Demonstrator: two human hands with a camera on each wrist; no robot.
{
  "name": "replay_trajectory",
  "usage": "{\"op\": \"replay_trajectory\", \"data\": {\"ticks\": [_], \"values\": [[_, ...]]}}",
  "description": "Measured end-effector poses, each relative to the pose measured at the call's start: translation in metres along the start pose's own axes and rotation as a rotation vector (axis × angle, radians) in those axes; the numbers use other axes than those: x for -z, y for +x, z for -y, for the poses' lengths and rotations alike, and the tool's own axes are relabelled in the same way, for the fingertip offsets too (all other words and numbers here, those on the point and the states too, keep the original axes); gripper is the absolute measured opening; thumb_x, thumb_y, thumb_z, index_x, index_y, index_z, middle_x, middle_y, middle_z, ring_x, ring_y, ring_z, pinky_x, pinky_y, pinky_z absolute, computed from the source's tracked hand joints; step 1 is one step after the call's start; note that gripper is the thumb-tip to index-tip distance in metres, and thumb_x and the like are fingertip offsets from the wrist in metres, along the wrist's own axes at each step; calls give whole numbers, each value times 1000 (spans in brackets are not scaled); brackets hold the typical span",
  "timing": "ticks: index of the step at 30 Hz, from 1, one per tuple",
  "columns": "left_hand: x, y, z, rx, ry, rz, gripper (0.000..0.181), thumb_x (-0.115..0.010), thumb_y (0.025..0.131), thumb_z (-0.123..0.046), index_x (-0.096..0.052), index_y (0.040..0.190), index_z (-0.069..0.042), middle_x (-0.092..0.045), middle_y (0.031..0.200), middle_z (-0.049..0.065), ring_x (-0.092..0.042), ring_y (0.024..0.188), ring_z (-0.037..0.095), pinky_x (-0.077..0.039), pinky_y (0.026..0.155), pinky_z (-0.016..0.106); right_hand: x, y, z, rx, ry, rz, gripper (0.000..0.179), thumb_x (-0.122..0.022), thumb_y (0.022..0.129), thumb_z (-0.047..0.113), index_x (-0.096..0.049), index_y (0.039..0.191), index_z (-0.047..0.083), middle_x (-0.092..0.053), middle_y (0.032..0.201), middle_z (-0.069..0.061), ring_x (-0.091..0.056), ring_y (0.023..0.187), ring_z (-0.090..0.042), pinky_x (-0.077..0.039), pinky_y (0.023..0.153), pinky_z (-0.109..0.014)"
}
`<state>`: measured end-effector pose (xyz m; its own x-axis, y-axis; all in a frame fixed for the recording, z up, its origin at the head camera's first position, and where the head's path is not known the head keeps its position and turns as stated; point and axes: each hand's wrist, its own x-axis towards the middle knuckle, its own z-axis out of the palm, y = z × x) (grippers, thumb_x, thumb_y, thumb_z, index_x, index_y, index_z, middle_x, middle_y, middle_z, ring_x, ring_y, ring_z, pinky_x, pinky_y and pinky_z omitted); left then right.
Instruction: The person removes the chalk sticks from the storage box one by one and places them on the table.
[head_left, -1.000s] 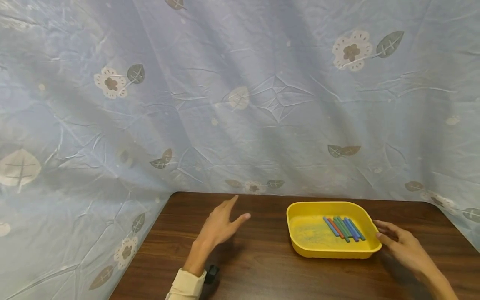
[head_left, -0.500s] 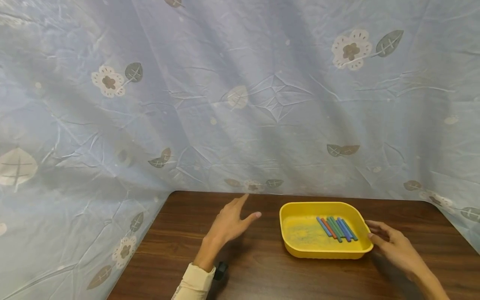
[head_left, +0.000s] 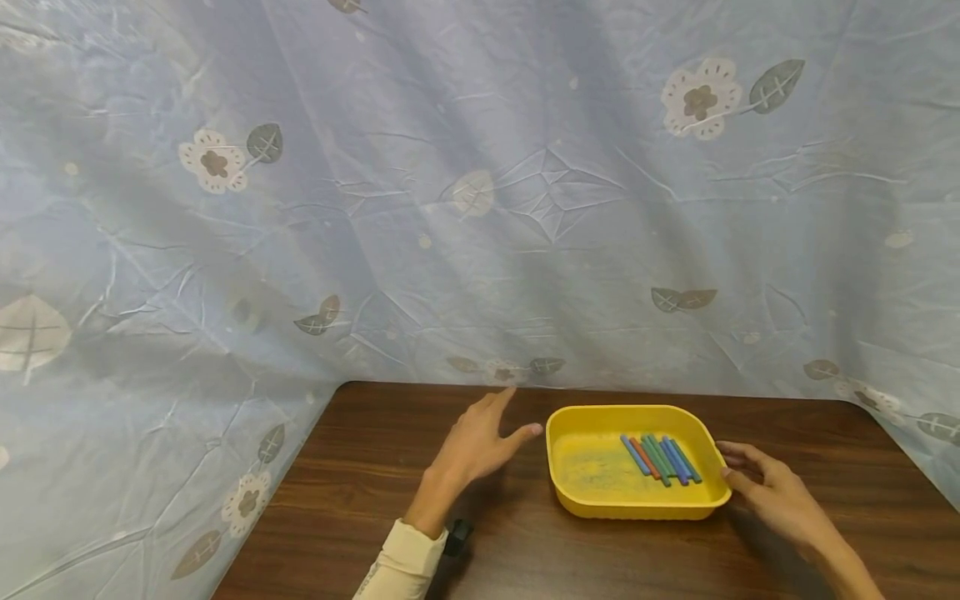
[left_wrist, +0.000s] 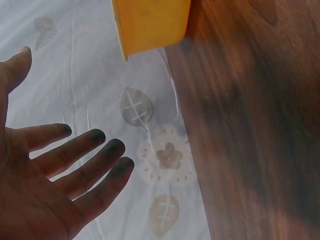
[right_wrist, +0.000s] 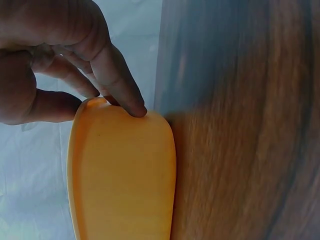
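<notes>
A shallow yellow tray (head_left: 633, 509) sits on the table. In its right half lie several chalk sticks (head_left: 655, 457), blue, red and green, side by side at a slant. My right hand (head_left: 772, 492) touches the tray's right end; in the right wrist view its fingertips (right_wrist: 136, 109) press the outer wall while the thumb meets the rim. Left of the tray, my left hand (head_left: 474, 446) holds nothing and has its fingers extended, the thumb tip close to the tray's left rim. Dark smudges cover its fingertips (left_wrist: 120, 167) in the left wrist view.
The dark wooden table (head_left: 360, 475) ends at the back and left against a pale blue flowered sheet (head_left: 450, 275). Bluish dust marks the bare left part of the tray floor. A black band (head_left: 458, 537) is at my left wrist.
The tray with the chalk sticks has slid left across the table, my right hand moving along with it. My left hand has shifted right, nearer to the tray.
</notes>
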<state>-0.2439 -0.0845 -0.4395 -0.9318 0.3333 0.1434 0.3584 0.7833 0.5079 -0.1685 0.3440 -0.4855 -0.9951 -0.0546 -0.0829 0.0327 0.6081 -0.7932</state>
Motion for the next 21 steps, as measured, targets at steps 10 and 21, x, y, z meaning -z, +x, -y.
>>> {"op": "replay_trajectory", "data": {"ticks": [10,21], "values": [[-4,5,-13,-26,-9,16,89,-58,101,-72,-38,168,-18,-46,167,18,-50,150,43,-45,119,60,-13,-1,8,-3,-10,-8,61,-57,113,28,-39,160,-7,-55,150,-36,-64,129,-49,-64,87,-37],[-17,12,-30,-43,-3,59,86,-61,100,-70,-41,167,-19,-47,167,16,-50,151,40,-46,119,59,-25,-1,21,-20,30,4,61,-57,113,27,-38,160,-7,-53,151,-36,-66,127,-44,-64,85,-34]]}}
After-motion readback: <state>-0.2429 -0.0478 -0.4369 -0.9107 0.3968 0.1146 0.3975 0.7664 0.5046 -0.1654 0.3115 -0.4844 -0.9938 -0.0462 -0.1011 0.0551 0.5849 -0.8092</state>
